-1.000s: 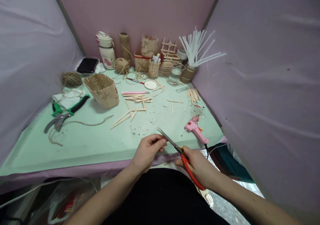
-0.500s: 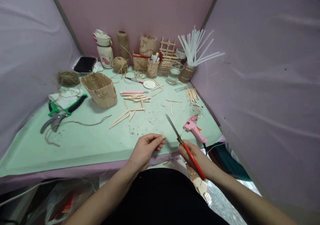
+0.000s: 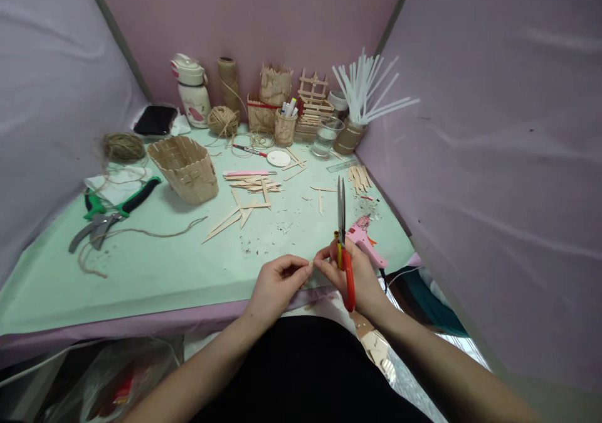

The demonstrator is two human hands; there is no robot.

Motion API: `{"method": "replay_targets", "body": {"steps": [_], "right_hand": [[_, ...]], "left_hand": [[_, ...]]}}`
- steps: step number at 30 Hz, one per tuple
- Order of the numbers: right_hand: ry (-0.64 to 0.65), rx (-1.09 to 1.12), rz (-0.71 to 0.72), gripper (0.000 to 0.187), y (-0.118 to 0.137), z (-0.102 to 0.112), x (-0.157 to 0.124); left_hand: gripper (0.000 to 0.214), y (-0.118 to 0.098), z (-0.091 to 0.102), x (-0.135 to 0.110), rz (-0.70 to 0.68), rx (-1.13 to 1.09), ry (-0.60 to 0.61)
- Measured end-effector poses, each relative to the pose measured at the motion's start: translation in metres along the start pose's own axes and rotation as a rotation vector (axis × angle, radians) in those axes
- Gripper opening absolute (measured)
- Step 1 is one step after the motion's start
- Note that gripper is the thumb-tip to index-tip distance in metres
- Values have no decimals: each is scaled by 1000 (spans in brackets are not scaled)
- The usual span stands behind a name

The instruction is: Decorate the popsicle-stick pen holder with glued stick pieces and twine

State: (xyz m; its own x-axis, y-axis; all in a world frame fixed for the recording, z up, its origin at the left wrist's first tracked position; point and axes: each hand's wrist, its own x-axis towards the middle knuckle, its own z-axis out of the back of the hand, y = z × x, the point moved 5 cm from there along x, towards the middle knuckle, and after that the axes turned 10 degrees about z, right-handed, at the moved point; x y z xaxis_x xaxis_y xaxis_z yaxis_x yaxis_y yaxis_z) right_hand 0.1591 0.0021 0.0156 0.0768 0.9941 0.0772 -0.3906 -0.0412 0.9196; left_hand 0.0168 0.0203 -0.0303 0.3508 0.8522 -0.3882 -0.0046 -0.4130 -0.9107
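At the table's front edge, my left hand (image 3: pixel 282 285) pinches a tiny pale wooden piece (image 3: pixel 311 263), mostly covered by the fingertips. My right hand (image 3: pixel 352 275) grips red-handled scissors (image 3: pixel 348 278), blades closed and pointing away from me. Its thumb and finger also meet the small piece, fingertip to fingertip with the left. Just beyond my right hand lies a pink glue gun (image 3: pixel 364 242). Farther in are several wooden craft sticks (image 3: pixel 254 186), some joined into angled shapes (image 3: pixel 241 208).
A woven wooden basket (image 3: pixel 188 171) and green-handled pruning shears (image 3: pixel 110 214) occupy the left side. Along the back stand a bottle (image 3: pixel 194 93), twine balls (image 3: pixel 223 122), stick-built holders (image 3: pixel 285 128), a glass of water (image 3: pixel 325 139) and a jar of white glue sticks (image 3: pixel 350 137).
My right hand has moved left to meet the left hand at the small piece. The scissors have swung from slanting left to nearly straight ahead, and their blades have shifted right.
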Motion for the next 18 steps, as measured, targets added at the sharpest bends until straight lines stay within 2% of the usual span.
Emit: {"method": "replay_targets", "body": {"steps": [4,8,10,13,15,18], "right_hand": [[96,-85,-13,29,-6,0,-1],[125,-99,5,24,-8,1,-3],[152,-159,18,24,-6,4,-6],[270,-333,21,26,-6,8,-16],[341,-442,-4,28,-9,8,-24],[379,-542,-49,33,-13,4,-33]], "left_hand": [[16,-7,1,-2,-56,108,-15],[15,-10,4,-3,-49,178,-47],[16,-9,7,-2,-27,121,-60],[20,-8,13,0,-12,-52,-89],[22,-5,15,2,-7,-183,-105],[22,-2,14,2,-6,-344,-104]]}}
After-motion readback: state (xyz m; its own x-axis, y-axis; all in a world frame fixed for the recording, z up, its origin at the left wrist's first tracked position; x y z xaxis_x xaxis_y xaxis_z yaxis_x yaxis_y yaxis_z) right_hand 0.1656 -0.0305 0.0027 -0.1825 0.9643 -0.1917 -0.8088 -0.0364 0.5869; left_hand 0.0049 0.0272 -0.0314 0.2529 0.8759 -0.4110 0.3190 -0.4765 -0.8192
